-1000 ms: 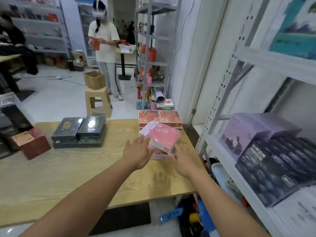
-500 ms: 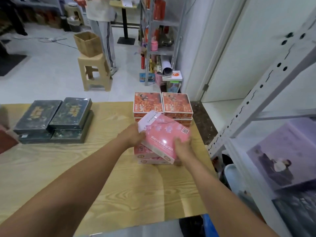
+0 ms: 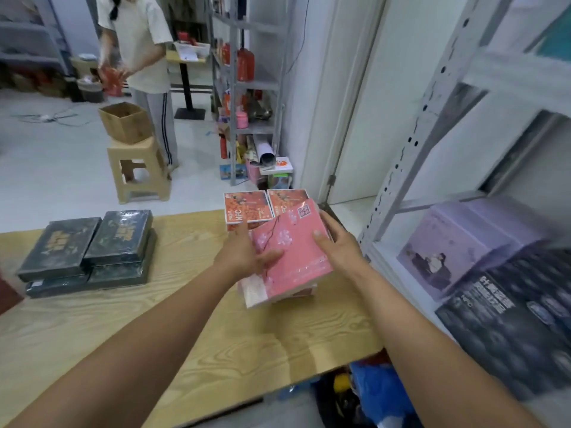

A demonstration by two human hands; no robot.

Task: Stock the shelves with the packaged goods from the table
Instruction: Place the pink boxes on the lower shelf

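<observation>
Both hands hold one pink box [image 3: 296, 261] tilted just above the desk [image 3: 154, 322], near its far right corner. The left hand [image 3: 244, 254] grips the box's left edge, thumb laid on the top face and fingers hidden underneath. The right hand [image 3: 340, 248] clasps the right edge, thumb on top and fingers curled round the far side. Under the box, more pink boxes [image 3: 298, 293] lie stacked on the desk. Two orange boxes [image 3: 247, 208] sit side by side at the desk's far edge. Dark boxes [image 3: 89, 242] are stacked at the desk's far left. Right of the desk stands a shelf [image 3: 411, 134] carrying purple boxes [image 3: 457, 242].
</observation>
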